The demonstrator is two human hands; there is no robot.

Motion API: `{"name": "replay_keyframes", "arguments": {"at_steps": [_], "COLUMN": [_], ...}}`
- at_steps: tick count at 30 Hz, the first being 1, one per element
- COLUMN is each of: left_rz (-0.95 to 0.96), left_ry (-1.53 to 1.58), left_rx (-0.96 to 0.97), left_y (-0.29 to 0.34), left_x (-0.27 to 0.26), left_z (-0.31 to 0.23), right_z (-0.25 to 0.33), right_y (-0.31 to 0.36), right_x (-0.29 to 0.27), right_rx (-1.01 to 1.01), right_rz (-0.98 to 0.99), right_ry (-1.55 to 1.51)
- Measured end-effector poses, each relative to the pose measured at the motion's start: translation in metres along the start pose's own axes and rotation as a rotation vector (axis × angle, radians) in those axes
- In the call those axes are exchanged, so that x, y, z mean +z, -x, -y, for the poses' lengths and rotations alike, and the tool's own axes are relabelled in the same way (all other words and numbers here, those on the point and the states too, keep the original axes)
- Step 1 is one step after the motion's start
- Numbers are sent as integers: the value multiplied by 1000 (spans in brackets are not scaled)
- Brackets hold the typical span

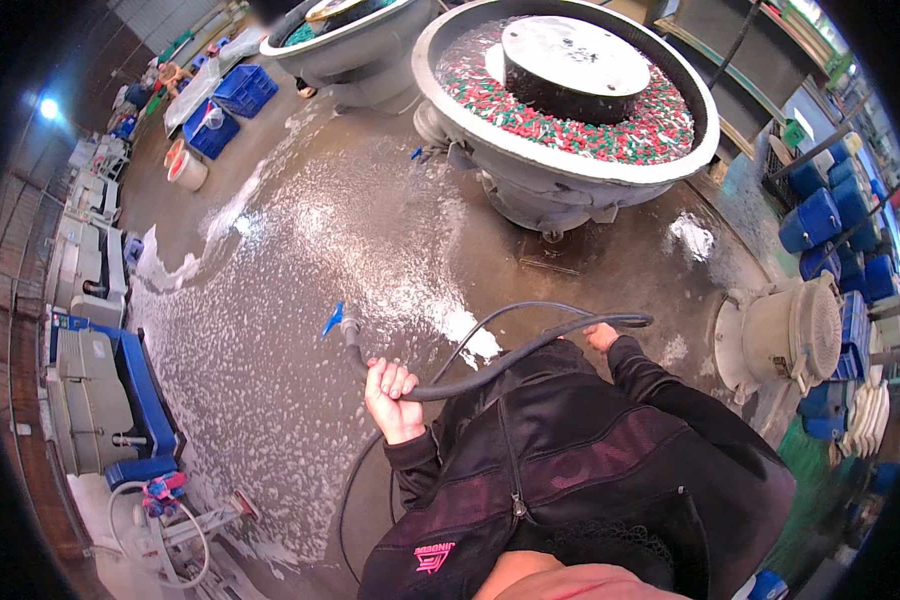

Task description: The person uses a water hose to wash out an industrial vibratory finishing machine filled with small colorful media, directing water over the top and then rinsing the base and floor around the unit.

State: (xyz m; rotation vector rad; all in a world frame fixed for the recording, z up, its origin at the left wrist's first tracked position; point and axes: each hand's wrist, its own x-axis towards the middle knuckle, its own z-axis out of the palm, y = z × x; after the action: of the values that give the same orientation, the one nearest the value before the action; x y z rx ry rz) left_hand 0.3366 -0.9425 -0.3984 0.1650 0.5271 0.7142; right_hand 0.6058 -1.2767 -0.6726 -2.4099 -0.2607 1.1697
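My left hand is closed round a dark grey hose, a little behind its end. A grey fitting with a blue lever tips the hose and points away from me over the wet floor. From my left hand the hose runs right to my right hand, whose fingers curl against it and are partly hidden. Past that hand it bends into a loop and comes back left as a thinner-looking length towards the floor. White foam covers much of the floor in front and to the left.
Ahead stands a large round tub of red, green and white pieces. A second tub is behind it. Machines line the left side. Blue crates and a bucket stand far left; a beige motor-like unit and blue barrels are right.
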Motion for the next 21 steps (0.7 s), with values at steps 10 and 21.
{"name": "replay_keyframes", "arguments": {"at_steps": [10,21], "left_rz": [-54,-72], "left_ry": [-71,-61], "left_rx": [-8,-15], "left_y": [9,18], "left_x": [8,5], "left_z": [2,-7], "right_z": [-11,9], "right_y": [9,46], "right_x": [15,7], "right_rx": [-15,160], "right_rz": [-7,-8], "right_ry": [-30,-72]}}
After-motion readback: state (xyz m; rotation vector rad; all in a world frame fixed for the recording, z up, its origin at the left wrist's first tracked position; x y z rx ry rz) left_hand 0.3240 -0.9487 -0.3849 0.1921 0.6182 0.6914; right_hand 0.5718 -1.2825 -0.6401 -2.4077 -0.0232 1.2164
